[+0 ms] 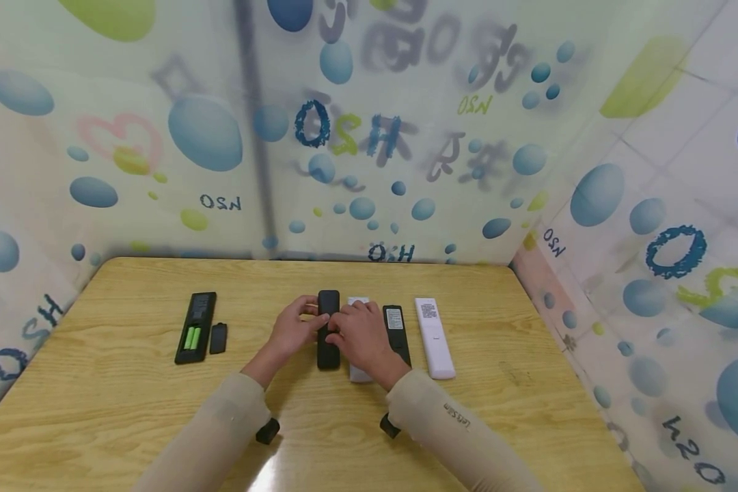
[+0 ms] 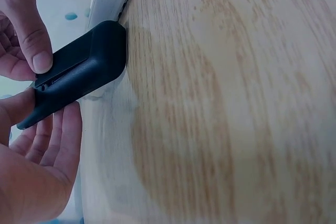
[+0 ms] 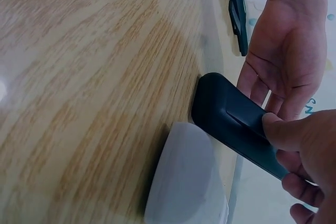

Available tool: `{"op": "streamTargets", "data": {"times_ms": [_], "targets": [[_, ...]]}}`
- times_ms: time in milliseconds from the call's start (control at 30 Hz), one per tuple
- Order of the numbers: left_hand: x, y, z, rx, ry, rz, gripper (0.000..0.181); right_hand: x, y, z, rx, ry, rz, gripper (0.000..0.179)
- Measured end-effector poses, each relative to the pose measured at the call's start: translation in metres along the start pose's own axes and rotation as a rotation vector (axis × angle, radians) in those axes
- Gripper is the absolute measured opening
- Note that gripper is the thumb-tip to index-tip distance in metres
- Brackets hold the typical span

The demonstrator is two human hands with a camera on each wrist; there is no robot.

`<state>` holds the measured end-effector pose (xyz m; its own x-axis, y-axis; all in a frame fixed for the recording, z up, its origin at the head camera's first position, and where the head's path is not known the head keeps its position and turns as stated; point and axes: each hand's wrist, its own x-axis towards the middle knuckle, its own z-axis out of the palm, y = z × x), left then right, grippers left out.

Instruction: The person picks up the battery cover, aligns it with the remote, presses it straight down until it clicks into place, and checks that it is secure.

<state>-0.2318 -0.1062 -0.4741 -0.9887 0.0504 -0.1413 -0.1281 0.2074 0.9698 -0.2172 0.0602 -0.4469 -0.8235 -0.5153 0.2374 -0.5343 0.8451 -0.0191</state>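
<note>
A black remote control lies lengthwise on the table, with its battery cover facing up. My left hand grips it from the left, thumb on the near side and fingers along the far edge. From the right, my right hand presses its thumb on the cover while its other fingers curl by the remote's side. A thin seam shows along the cover's edge in both wrist views. Partly hidden under my right hand is a white remote control.
On the left, another black remote shows two green batteries in its uncovered compartment, its loose cover beside it. To the right lie a labelled black remote and a white remote. Patterned curtains stand behind the wooden table.
</note>
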Motion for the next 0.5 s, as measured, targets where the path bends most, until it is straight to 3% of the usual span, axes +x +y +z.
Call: {"op": "streamTargets", "data": {"times_ms": [300, 500], "targets": [[-0.0018, 0.0017, -0.0012, 0.014, -0.009, -0.002, 0.04, -0.0003, -0.0004, -0.0013, 0.008, -0.025, 0.026, 0.02], [-0.004, 0.003, -0.0021, 0.01, -0.017, 0.008, 0.042, 0.0002, 0.0019, -0.0053, -0.014, -0.109, 0.121, 0.033]]}}
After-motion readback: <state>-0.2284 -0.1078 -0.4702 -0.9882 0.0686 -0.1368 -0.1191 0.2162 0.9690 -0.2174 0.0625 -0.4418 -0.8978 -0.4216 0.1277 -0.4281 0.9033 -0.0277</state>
